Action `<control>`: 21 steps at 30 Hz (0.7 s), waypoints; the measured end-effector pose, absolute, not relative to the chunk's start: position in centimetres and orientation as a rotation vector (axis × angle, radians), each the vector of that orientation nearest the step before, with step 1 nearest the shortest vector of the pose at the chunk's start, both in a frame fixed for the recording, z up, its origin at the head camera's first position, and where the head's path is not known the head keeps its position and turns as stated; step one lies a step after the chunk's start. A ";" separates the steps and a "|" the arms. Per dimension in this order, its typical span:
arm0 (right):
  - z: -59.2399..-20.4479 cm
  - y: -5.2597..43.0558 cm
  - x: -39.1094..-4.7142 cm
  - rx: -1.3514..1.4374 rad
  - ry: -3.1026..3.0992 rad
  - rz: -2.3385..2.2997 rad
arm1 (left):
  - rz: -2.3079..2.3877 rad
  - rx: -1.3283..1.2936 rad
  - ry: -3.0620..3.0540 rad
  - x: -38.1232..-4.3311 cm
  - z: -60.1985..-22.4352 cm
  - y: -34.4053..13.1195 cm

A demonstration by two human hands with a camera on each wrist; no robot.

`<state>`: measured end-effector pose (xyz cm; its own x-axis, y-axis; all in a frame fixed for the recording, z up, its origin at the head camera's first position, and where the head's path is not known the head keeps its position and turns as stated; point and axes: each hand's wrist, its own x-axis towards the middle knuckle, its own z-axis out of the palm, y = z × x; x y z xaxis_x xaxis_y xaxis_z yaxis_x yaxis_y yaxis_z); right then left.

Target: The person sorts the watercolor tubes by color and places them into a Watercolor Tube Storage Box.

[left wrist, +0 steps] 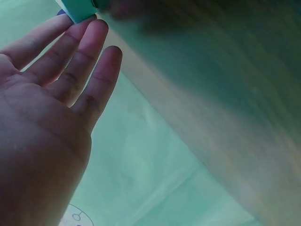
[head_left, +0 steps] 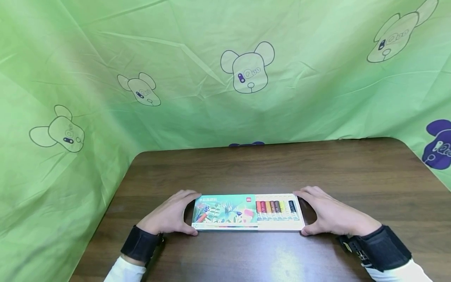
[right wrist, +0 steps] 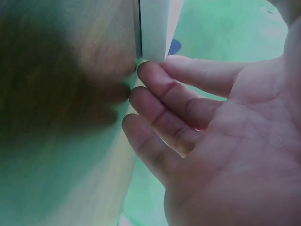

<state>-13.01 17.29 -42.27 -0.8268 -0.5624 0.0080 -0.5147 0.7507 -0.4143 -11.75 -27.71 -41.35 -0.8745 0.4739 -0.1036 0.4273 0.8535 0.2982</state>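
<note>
A flat paint set box (head_left: pixel 225 213) lies lengthwise on the table between both hands. Its left part is turquoise with a plant design; a row of coloured tubes shows on its white right part. My left hand (head_left: pixel 172 213) holds the left end, thumb at the near corner and fingers at the far one. At the other end my right hand (head_left: pixel 329 211) grips the far and near corners the same way. Both wrist views catch just a corner of the box (left wrist: pixel 79 9) (right wrist: pixel 155 33) at the fingertips, the other fingers spread loosely below it.
The brown wooden table (head_left: pixel 246 172) has rounded far corners. A green cloth (head_left: pixel 197 102) with bear-head outlines hangs behind it and down its left side. Black bands (head_left: pixel 141 243) wrap both wrists.
</note>
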 end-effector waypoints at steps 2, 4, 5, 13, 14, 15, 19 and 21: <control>-42.2 17.4 -13.0 -0.869 2.824 -0.625 | 0.400 0.681 2.844 -11.7 -41.2 -27.8; -42.1 17.6 -13.0 -0.858 2.820 -0.636 | 0.398 0.665 2.835 -11.7 -41.0 -27.8; -42.1 17.6 -13.0 -0.855 2.816 -0.643 | 0.396 0.658 2.833 -11.6 -41.0 -27.9; -42.2 18.1 -13.2 -0.861 2.800 -0.640 | 0.414 0.604 2.815 -11.4 -41.0 -28.3; -42.2 18.1 -13.3 -0.866 2.799 -0.641 | 0.417 0.607 2.818 -11.4 -41.0 -28.3; -42.2 18.1 -13.3 -0.870 2.801 -0.642 | 0.419 0.613 2.822 -11.4 -41.0 -28.4; -42.2 18.1 -13.3 -0.871 2.814 -0.645 | 0.411 0.637 2.844 -11.6 -41.1 -28.3; -42.2 18.1 -13.3 -0.870 2.818 -0.643 | 0.404 0.652 2.850 -11.7 -41.2 -28.3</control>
<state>-13.34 18.11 -42.25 -0.8267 -0.5626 0.0076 -0.5102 0.7440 -0.4314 -11.72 -28.26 -41.22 -0.8852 0.4488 -0.1227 0.3970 0.8660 0.3039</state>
